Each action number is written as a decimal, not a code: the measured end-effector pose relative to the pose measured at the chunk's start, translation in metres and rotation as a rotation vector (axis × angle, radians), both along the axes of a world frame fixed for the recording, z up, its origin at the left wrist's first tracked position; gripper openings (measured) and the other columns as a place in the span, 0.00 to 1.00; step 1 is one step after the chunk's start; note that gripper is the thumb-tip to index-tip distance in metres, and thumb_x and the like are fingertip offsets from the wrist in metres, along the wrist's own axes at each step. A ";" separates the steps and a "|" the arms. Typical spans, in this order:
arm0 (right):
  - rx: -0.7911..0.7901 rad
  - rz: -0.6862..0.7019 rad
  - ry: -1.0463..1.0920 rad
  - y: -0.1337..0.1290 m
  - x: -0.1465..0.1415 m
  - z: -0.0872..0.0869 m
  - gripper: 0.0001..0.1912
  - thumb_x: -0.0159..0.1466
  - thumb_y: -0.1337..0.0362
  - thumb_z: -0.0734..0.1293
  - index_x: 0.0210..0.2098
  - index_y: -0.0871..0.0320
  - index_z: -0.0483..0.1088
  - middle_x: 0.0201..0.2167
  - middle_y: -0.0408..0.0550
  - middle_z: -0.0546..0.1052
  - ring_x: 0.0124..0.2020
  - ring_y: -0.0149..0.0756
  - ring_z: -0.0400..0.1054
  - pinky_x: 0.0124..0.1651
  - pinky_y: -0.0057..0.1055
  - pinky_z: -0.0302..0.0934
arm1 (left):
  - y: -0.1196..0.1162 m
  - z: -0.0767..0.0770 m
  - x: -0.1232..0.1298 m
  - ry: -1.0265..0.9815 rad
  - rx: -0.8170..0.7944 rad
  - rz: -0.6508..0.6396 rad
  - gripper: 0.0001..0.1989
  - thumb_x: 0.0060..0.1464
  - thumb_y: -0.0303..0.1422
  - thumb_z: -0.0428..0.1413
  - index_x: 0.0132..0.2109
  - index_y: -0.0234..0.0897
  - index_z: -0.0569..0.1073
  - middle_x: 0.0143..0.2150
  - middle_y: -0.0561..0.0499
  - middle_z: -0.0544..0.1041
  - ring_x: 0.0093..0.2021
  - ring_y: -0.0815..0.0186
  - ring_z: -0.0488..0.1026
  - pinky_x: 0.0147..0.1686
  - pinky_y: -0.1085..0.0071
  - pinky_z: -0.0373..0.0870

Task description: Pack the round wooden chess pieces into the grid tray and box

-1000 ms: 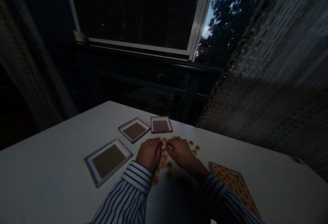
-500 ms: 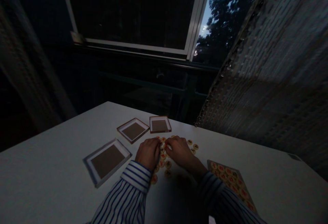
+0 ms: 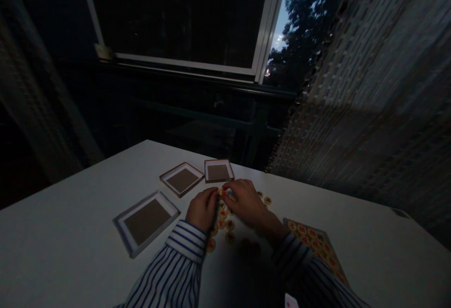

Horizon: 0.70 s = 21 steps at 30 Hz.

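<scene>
Round wooden Chinese chess pieces (image 3: 221, 224) with red or dark characters lie scattered between and around my hands on the table. My right hand (image 3: 245, 203) pinches a red-marked piece (image 3: 224, 192) between thumb and fingers at the far end of the scatter. My left hand (image 3: 202, 208) is close beside it on the left. Its fingers are curled together, and the dim light hides what they hold, if anything. Several dark-marked pieces (image 3: 268, 200) sit just beyond my right hand.
A tray (image 3: 326, 237) filled with pieces stands by my right forearm. Three shallow open boxes with brown bottoms, one large box (image 3: 123, 242) and two smaller ones (image 3: 181, 194) (image 3: 219, 181), lie to the left and back of the white table (image 3: 70, 219). A bead curtain (image 3: 369, 111) hangs at right.
Both hands have shifted slightly toward the far side, and their fingertips are closer together. A red-marked piece now shows at my right fingertips. The boxes and filled tray stay in place.
</scene>
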State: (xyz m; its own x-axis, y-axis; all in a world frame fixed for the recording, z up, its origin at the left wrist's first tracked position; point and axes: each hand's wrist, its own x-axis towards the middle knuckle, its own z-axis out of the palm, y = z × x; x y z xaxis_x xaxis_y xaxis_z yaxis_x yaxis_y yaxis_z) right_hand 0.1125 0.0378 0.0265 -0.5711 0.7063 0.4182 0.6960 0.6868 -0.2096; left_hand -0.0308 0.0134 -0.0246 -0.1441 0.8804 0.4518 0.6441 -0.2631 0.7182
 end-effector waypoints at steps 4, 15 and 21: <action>0.017 0.065 0.001 -0.004 -0.002 0.007 0.09 0.60 0.63 0.59 0.39 0.58 0.66 0.38 0.47 0.73 0.43 0.34 0.61 0.47 0.33 0.45 | -0.001 0.003 0.001 -0.222 -0.029 -0.039 0.15 0.52 0.38 0.45 0.40 0.37 0.72 0.38 0.50 0.76 0.40 0.64 0.71 0.43 0.67 0.65; 0.045 0.100 -0.002 -0.011 -0.001 0.015 0.09 0.61 0.64 0.58 0.40 0.57 0.65 0.39 0.47 0.72 0.43 0.34 0.60 0.48 0.36 0.43 | 0.000 0.012 0.003 -0.542 -0.077 -0.116 0.15 0.46 0.39 0.52 0.36 0.32 0.74 0.32 0.48 0.77 0.33 0.65 0.73 0.37 0.69 0.68; 0.033 0.098 -0.021 -0.016 0.002 0.022 0.10 0.61 0.63 0.58 0.40 0.57 0.65 0.39 0.48 0.72 0.43 0.35 0.60 0.48 0.36 0.44 | -0.003 0.015 0.004 -0.578 -0.081 -0.147 0.15 0.45 0.39 0.53 0.36 0.32 0.74 0.34 0.47 0.77 0.35 0.64 0.73 0.38 0.68 0.68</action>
